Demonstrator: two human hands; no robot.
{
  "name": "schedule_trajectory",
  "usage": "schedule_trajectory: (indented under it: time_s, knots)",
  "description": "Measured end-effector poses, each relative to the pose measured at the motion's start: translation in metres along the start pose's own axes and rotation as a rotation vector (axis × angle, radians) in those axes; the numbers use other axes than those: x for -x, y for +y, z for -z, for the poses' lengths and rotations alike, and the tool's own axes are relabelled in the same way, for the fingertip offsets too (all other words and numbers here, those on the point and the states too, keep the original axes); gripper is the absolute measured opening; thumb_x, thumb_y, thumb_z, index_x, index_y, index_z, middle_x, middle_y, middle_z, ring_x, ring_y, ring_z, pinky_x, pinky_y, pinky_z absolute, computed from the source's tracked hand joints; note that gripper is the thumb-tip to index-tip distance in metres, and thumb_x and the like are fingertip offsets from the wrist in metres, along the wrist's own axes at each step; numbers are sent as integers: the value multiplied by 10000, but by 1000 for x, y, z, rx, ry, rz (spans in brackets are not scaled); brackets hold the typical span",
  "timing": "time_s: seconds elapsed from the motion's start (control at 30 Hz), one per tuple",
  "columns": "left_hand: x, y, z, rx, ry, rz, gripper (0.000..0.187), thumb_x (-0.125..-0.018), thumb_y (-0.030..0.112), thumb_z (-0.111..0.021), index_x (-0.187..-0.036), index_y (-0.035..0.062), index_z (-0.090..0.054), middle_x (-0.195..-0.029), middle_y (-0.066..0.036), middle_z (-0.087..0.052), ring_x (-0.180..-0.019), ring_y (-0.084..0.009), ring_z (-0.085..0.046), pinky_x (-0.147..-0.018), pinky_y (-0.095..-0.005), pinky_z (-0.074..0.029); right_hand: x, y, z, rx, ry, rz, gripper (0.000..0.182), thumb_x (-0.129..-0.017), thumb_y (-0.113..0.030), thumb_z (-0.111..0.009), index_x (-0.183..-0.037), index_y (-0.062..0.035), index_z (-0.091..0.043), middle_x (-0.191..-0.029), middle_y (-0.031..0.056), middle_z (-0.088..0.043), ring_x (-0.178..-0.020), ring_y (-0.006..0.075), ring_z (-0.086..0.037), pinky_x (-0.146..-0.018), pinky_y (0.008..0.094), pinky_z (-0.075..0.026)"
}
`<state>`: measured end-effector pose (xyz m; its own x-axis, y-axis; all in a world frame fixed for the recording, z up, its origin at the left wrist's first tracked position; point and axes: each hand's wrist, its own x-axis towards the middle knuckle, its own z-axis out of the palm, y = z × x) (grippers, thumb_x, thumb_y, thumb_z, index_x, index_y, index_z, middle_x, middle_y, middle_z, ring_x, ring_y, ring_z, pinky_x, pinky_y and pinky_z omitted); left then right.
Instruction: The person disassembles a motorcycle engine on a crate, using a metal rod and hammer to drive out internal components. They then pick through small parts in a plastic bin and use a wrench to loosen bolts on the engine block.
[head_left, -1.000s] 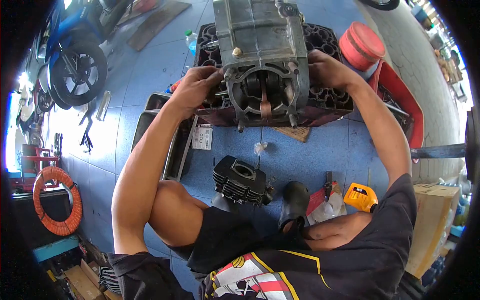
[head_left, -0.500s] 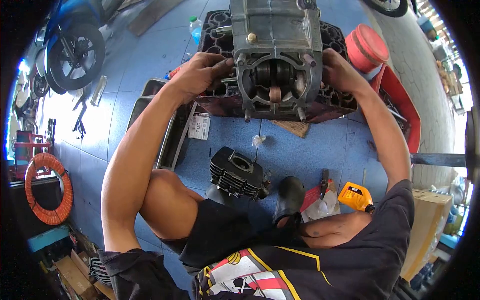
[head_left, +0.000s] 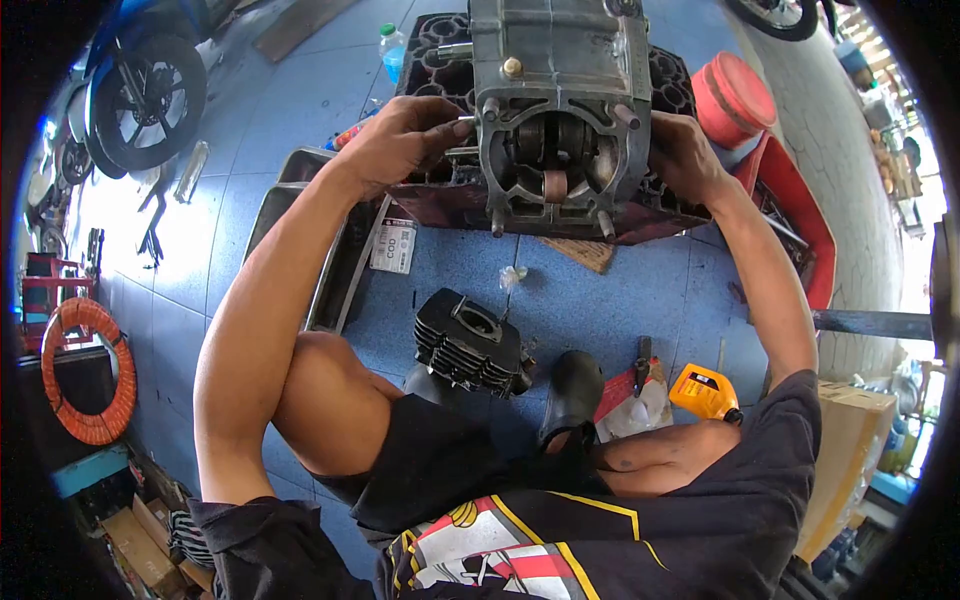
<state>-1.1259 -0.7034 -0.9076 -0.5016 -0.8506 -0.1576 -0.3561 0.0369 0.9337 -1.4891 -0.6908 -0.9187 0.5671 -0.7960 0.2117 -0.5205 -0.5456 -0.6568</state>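
Observation:
A grey metal engine crankcase (head_left: pixel 560 65) stands on a dark, grimy plastic crate (head_left: pixel 440 205), its round front opening facing me. Inside the opening are the crank webs and a copper-coloured connecting rod end (head_left: pixel 554 186). My left hand (head_left: pixel 408 145) is at the crankcase's left side, thumb and fingers closed together near a small shiny metal bit; what they pinch is not clear. My right hand (head_left: pixel 690 165) lies against the right side of the case, its fingertips hidden behind it. A black finned cylinder (head_left: pixel 470 340) rests on the floor between my feet.
A metal tray (head_left: pixel 270 215) sits left of the crate. To the right are a red lidded tub (head_left: pixel 733 98) and a red tray (head_left: pixel 815 225) with tools. A yellow oil bottle (head_left: pixel 703 394) lies near my right knee. A blue-filled bottle (head_left: pixel 392 55) stands behind the crate.
The crankcase has shifted slightly to the right on the crate, with both hands staying at its sides. The view has moved a little.

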Motion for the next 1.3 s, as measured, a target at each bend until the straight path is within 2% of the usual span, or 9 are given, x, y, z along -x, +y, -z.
schedule_trajectory:
  time_s: [0.13,0.3,0.33,0.4,0.5,0.6,0.9,1.1,1.3]
  knots:
    - [-4,-9,-2,7,50,22,402,-956,366,-584,-950,-28,-663,-668,7,-534,-582,-69,-447,-517,-245,-366,-5,3,-3,-286,88,-238,299,-941,-179,-597,-1153,30,-627,-905,59,-681,-828,101,-620,-753,284,-512]
    - [-6,-7,-7,-57,92,91,436,-978,394,-535,-890,-10,-671,-613,16,-509,-547,-73,-419,-499,-269,-339,-23,-9,17,-534,-207,-685,325,-960,-260,-588,-1112,22,-645,-812,7,-646,-751,22,-539,-631,229,-470]
    - [-6,-4,-6,-36,84,142,425,-971,386,-549,-919,-18,-668,-643,7,-530,-561,-76,-437,-511,-268,-362,-19,-6,13,-535,-205,-685,325,-960,-260,-588,-1112,22,-645,-812,7,-646,-751,22,-539,-631,229,-470]
    - [-3,-2,-6,-14,73,194,417,-965,379,-563,-948,-25,-666,-673,-1,-552,-575,-80,-455,-523,-267,-384,-12,-18,0,-368,26,-243,243,-955,-167,-590,-1090,34,-605,-865,6,-638,-760,76,-544,-689,253,-464]
    - [0,-3,-4,78,116,-66,418,-948,375,-590,-1027,-30,-655,-752,-18,-588,-620,-87,-498,-564,-259,-435,-1,-22,-8,-133,180,-55,214,-952,-154,-586,-1064,27,-608,-856,28,-635,-741,77,-530,-659,259,-462]
    - [-1,-7,-1,56,10,-73,421,-932,371,-614,-1094,-16,-641,-831,-30,-610,-666,-87,-526,-613,-248,-470,0,-21,-7,-106,117,-54,219,-953,-162,-582,-1063,25,-615,-812,50,-621,-719,80,-512,-643,259,-454]
    - [-12,-17,-3,204,38,142,390,-967,369,-561,-991,0,-684,-586,29,-502,-534,-53,-441,-482,-237,-329,-12,-17,5,-349,-100,-391,244,-970,-202,-568,-1045,22,-630,-765,8,-612,-711,72,-494,-647,260,-447]
    - [-5,-13,-6,216,91,-91,366,-937,323,-619,-1061,-19,-656,-768,-17,-614,-593,-67,-492,-518,-236,-403,-1,-23,-16,-195,171,-114,242,-977,-189,-542,-1081,15,-619,-765,28,-622,-697,63,-509,-632,244,-450]
    - [-2,-2,-4,219,58,56,370,-928,325,-635,-1064,-18,-658,-783,-22,-620,-586,-57,-485,-505,-220,-395,-8,-25,-6,-222,64,-291,281,-982,-208,-527,-1000,46,-646,-727,23,-602,-639,52,-481,-573,248,-431]
